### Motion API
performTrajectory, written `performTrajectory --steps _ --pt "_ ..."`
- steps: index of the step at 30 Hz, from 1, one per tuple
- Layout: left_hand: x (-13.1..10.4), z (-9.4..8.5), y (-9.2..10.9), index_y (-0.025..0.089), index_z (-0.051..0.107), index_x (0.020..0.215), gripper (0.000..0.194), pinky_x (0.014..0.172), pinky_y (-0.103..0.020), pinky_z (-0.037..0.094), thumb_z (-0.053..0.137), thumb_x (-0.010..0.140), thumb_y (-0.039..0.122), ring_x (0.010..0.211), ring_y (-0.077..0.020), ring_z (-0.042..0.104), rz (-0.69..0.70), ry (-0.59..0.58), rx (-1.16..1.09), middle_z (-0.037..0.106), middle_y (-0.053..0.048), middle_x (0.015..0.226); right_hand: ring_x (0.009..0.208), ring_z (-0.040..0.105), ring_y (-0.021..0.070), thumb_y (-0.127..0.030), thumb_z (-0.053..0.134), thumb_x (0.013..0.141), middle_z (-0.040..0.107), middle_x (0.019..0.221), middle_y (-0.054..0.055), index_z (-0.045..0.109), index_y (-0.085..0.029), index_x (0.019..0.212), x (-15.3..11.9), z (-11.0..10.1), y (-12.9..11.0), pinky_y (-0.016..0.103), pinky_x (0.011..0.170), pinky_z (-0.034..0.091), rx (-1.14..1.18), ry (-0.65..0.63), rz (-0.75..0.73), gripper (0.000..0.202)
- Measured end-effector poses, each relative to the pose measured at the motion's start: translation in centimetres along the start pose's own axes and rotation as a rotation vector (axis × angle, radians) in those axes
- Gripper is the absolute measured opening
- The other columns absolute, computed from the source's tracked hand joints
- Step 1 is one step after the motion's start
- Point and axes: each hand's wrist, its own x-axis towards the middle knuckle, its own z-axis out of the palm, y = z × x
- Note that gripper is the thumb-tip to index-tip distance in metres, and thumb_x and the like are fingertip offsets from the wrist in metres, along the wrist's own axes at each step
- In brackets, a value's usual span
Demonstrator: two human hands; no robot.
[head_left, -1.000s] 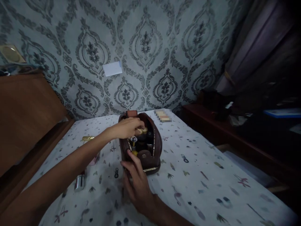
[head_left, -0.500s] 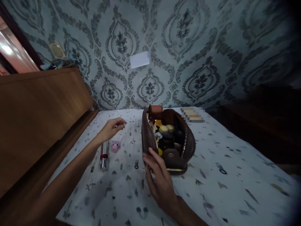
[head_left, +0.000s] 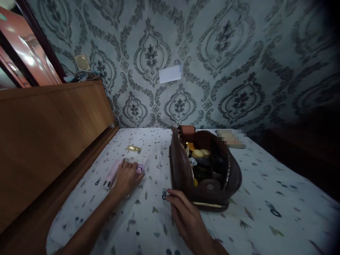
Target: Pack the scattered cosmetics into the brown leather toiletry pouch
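Observation:
My left hand [head_left: 127, 179] is down on the patterned cloth, its fingers bent around something hidden beneath them. To its left lies a pale pink tube with a silver end [head_left: 107, 184]. A small pink tube with a purple print [head_left: 140, 167] shows just past its fingertips. Farther back rests a small gold tube [head_left: 133, 148]. My right hand [head_left: 187, 217] has its fingers stretched out beside the near left corner of a brown bag [head_left: 179, 170]; whether it touches the bag I cannot tell. The bag is unzipped, with several dark and yellow items [head_left: 201, 153] inside.
White cloth with small prints [head_left: 148, 226] covers the surface. A pixelated flat item [head_left: 231, 139] lies behind the bag. On the left runs a wooden panel [head_left: 55, 120]. A patterned wall with a white paper [head_left: 170, 74] on it stands at the back.
My left hand has come down and toward me onto the tubes, uncovering the gold tube. My right hand has slid off the bag's side. The view has shifted left.

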Motion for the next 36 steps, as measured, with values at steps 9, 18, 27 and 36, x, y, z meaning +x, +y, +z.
performTrajectory --steps 9,18,27,36 --pt "4.6 -0.1 -3.1 0.019 0.064 0.112 0.029 0.087 -0.040 0.043 0.045 0.098 0.035 0.103 -0.0297 0.059 0.057 0.022 -0.022 0.071 -0.012 0.105 0.093 0.069 0.0180 -0.003 0.044 0.085 0.066 0.109 0.009 0.061 -0.022 0.102 1.6 0.9 -1.9 0.028 0.077 0.058 0.184 -0.198 0.076 0.031" --pt "12.8 1.6 -6.1 0.016 0.067 0.109 0.020 0.100 -0.046 0.041 0.055 0.094 0.023 0.119 -0.0277 0.053 0.157 -0.048 -0.087 0.066 -0.012 0.119 0.057 0.057 0.0109 -0.016 0.052 0.080 0.063 0.082 0.000 0.062 -0.020 0.089 6.2 6.5 -2.1 0.022 0.051 0.046 0.754 -0.223 0.630 0.014" --pt "13.8 0.9 -6.2 0.018 0.063 0.086 0.018 0.096 -0.043 0.044 0.066 0.085 0.036 0.103 -0.0252 0.061 0.125 -0.026 -0.565 0.069 -0.008 0.095 0.064 0.060 0.0142 -0.043 0.066 0.082 0.067 0.080 0.003 0.065 -0.019 0.093 4.5 7.3 0.1 0.023 0.053 0.047 0.937 -0.059 0.769 0.027" --pt "8.0 -1.2 -0.8 0.016 0.058 0.115 0.054 0.076 -0.036 0.054 0.067 0.079 0.055 0.087 -0.0245 0.071 0.154 -0.189 -1.335 0.074 -0.013 0.095 0.081 0.070 0.0203 -0.061 0.074 0.075 0.069 0.102 0.010 0.067 -0.019 0.106 5.2 6.7 0.1 0.025 0.054 0.051 1.202 0.071 0.902 0.052"
